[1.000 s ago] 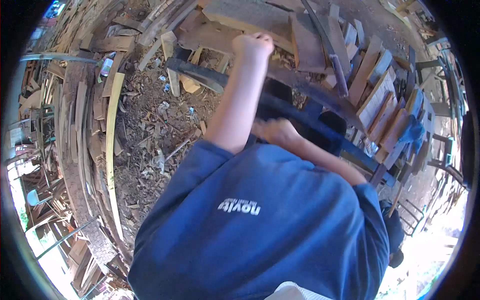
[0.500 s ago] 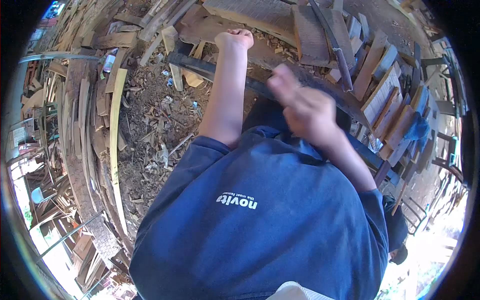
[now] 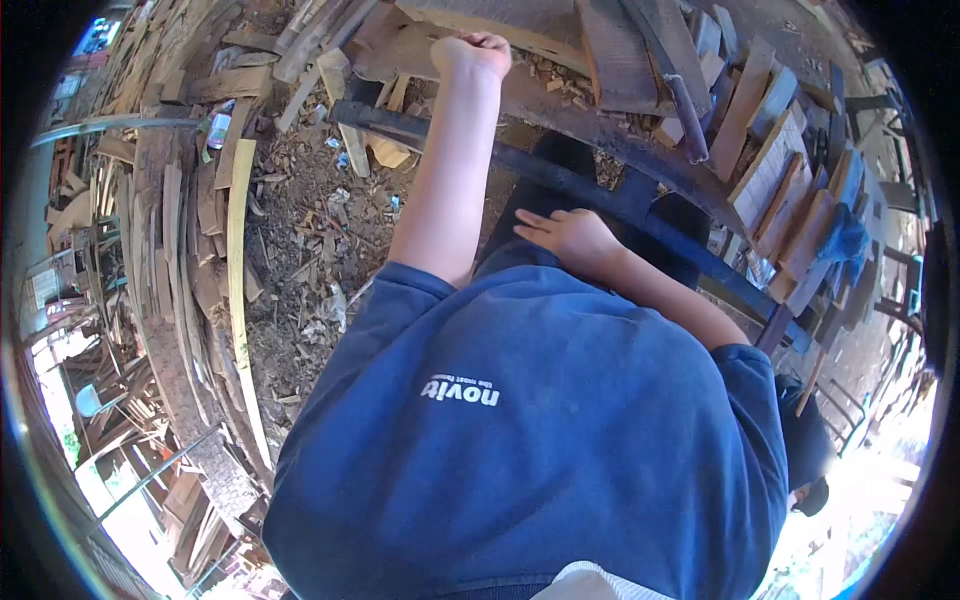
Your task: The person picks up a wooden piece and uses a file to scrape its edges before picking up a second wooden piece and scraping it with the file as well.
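My left hand (image 3: 474,54) is stretched forward in a fist, just at the near side of a wooden beam (image 3: 500,25) at the top. Whatever the fist holds, if anything, is hidden. My right hand (image 3: 575,242) is drawn back near my lap, beside the dark trousers (image 3: 530,195). Two of its fingers stretch out to the left, and nothing shows in it. A dark rail (image 3: 560,178) runs slantwise past both arms, over my legs.
Stacked wood blocks (image 3: 785,190) line the right, with a blue cloth (image 3: 843,243) on them. A dark bar (image 3: 685,118) leans near a thick board (image 3: 615,60). Long planks (image 3: 243,280) and wood scraps cover the left. Another person (image 3: 808,440) is at the lower right.
My right hand has dropped back toward my lap from its raised, blurred position, its fingers now pointing left. My left fist has shifted slightly upward in view.
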Demonstrator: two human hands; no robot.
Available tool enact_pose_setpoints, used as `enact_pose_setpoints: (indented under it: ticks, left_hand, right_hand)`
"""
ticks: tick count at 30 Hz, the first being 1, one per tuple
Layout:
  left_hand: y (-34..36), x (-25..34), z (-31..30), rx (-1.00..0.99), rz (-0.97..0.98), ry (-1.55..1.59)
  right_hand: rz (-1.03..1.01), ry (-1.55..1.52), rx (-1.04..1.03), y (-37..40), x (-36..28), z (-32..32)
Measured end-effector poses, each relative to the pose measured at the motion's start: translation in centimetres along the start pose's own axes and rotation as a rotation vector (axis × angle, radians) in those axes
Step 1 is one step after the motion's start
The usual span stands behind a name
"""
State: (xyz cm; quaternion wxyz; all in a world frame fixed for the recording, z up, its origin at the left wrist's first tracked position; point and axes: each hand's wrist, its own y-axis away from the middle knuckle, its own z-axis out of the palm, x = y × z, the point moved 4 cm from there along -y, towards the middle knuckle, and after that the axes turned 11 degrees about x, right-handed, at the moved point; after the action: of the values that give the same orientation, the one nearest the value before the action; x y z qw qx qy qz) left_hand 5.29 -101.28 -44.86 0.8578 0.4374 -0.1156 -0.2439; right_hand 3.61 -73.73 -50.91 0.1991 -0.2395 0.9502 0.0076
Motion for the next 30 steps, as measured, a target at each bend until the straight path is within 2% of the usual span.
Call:
enact_pose_setpoints:
  ticks: [2,4,5,7,8,10,12,14,16,17,19,20,22,23,26,27,29,30]
  left_hand:
    - [-1.2,0.4,0.4,0.008,0.045,0.028]
    - [-1.1,-0.7,0.6,0.062,0.069,0.042]
    - [-1.1,-1.2,1.0,0.047,0.064,0.018]
    - [-1.5,-2.3,1.7,0.031,0.048,-0.012]
    - [-1.7,-2.7,2.4,-0.025,0.088,-0.057]
    - [-2.2,-4.3,3.9,-0.089,0.117,-0.105]
    - [-1.6,-5.8,6.4,-0.270,0.731,-0.708]
    - [2.8,-10.1,7.3,-0.531,1.085,-1.012]
    - [0.2,-12.0,8.4,-0.168,1.223,-1.900]
    - [-1.7,-12.6,8.0,-0.176,1.224,-1.896]
    - [-5.3,-12.9,6.5,-0.030,1.761,-1.953]
    - [-4.7,-13.1,6.7,-0.038,1.762,-1.952]
    - [-3.2,-13.3,6.4,-0.132,1.549,-1.942]
    - [-2.6,-13.4,6.4,-0.131,1.543,-1.941]
    - [-2.2,-13.2,6.7,-0.102,1.540,-1.988]
    - [-2.1,-13.0,6.7,-0.090,1.485,-1.967]
    - [-3.4,-12.6,6.5,-0.081,1.426,-1.952]
    - [-5.5,-12.2,6.5,-0.251,1.251,-1.706]
  right_hand:
    - [0.065,0.036,0.069,0.3,1.0,-1.0]
    - [0.180,-0.023,0.261,1.1,1.1,-3.3]
    - [0.190,-0.018,0.262,1.8,1.0,-4.2]
    - [0.186,-0.164,0.601,3.3,0.2,-9.5]
    - [0.186,-0.097,0.777,3.8,0.0,-12.3]
    - [0.348,0.096,0.993,5.5,1.1,-15.5]
    - [0.625,0.182,1.036,6.0,3.1,-18.3]
    - [0.712,0.274,1.023,5.3,5.1,-18.7]
    - [0.903,0.451,0.885,4.7,7.3,-18.0]
    - [0.904,0.457,0.887,4.2,7.9,-17.9]
    - [1.007,0.191,0.702,3.2,9.3,-17.2]
    - [1.011,0.195,0.705,3.1,9.3,-17.5]
    - [1.135,-0.005,0.518,2.8,9.5,-17.9]
    - [1.162,0.013,0.480,3.0,8.6,-18.5]
    - [1.172,-0.043,0.484,4.6,7.2,-17.2]
    - [1.173,-0.046,0.484,5.2,6.8,-16.7]
    - [1.064,-0.200,0.561,6.4,5.6,-15.8]
    - [1.069,-0.203,0.561,7.0,4.9,-15.5]
